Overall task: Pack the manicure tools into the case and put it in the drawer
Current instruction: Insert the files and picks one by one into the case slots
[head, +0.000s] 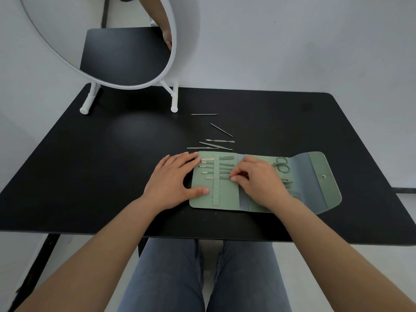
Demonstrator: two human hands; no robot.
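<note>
Tool [221, 176] end perhaps under right fingers [234, 177]

The black counter [90, 167] lies bare across its left half and near edge, open to a reach. Behind the open green fabric case [225, 197], five loose thin metal tools [211, 144] scatter toward the round white-framed standing mirror [126, 64], which blocks the far left corner.

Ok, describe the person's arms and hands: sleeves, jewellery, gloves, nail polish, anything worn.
Both forearms are bare right to the bottom edge of the picture: no sleeve shows. The left hand and right hand wear no gloves, and no watch or bracelet shows at either wrist. No ring is visible from this angle. The nails look short and unpainted. Blue jeans cover the legs below the table.
</note>
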